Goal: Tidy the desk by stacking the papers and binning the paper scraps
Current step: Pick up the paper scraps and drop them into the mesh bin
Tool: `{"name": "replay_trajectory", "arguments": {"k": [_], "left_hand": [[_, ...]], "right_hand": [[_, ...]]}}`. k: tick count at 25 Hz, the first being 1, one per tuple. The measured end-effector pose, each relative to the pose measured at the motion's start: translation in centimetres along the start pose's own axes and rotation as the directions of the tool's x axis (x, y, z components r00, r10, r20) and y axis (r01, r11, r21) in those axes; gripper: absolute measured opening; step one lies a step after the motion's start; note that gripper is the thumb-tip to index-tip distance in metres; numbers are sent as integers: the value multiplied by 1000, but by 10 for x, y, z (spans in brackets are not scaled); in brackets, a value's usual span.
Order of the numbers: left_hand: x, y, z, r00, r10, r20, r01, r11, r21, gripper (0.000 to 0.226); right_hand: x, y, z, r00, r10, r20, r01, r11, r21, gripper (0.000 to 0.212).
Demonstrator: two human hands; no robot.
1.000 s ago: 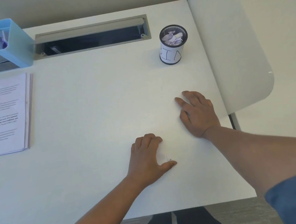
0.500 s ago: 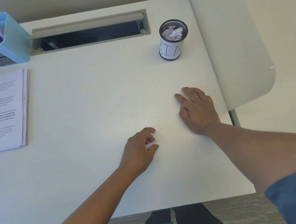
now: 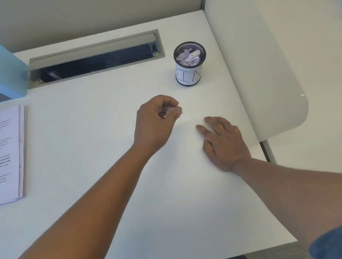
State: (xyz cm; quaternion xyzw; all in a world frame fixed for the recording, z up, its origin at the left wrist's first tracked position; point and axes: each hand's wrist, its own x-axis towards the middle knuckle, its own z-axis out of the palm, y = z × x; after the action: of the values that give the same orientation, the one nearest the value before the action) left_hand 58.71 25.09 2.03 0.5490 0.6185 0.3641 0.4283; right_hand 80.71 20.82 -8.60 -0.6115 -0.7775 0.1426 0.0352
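Item: white desk (image 3: 114,194), seen from above. Left hand (image 3: 155,122): raised above the middle of the desk, fingers curled in, pinching a small white paper scrap (image 3: 176,111) at the fingertips; scrap blurred, its shape unclear. Right hand (image 3: 223,144): palm down, flat on the desk just right of the left hand, fingers straight and slightly spread, holding nothing. Black mesh cup (image 3: 190,64): upright at far right of the desk, beyond both hands, with a white wrap hand-lettered "BIN"; crumpled paper scraps (image 3: 189,57) lie inside it, up near the rim. Stack of printed papers (image 3: 4,155): lying flat at the left edge of the desk, edges roughly squared, partly out of view. Light blue desk organiser (image 3: 4,72): far left corner. Grey cable slot (image 3: 94,57): set into the far side of the desk, its flap open.
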Motion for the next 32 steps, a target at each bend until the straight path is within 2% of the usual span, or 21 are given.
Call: {"name": "replay_trajectory", "arguments": {"k": [3, 5, 14, 17, 22, 27, 32], "left_hand": [[61, 28, 12, 983, 173, -57, -168, 983, 73, 10], [96, 37, 20, 966, 245, -89, -231, 963, 140, 13], [181, 41, 42, 921, 373, -107, -315, 879, 358, 11], [188, 40, 44, 936, 350, -26, -314, 868, 385, 15], [181, 28, 43, 932, 353, 85, -357, 845, 397, 36], [171, 21, 38, 926, 370, 70, -362, 824, 435, 47], [129, 5, 28, 913, 403, -65, -345, 847, 404, 45]], "right_hand": [[0, 1, -1, 1000, -12, -15, 12, 1000, -3, 54], [0, 1, -1, 1000, -19, -19, 19, 1000, -8, 52], [0, 4, 2, 997, -45, -57, 46, 999, 10, 50], [1, 4, 2, 997, -48, -57, 49, 999, 13, 50], [1, 5, 2, 997, -52, -57, 52, 999, 5, 50], [1, 4, 2, 997, -46, -69, 45, 999, -6, 49], [2, 4, 2, 997, -42, -59, 41, 999, -17, 50]]}}
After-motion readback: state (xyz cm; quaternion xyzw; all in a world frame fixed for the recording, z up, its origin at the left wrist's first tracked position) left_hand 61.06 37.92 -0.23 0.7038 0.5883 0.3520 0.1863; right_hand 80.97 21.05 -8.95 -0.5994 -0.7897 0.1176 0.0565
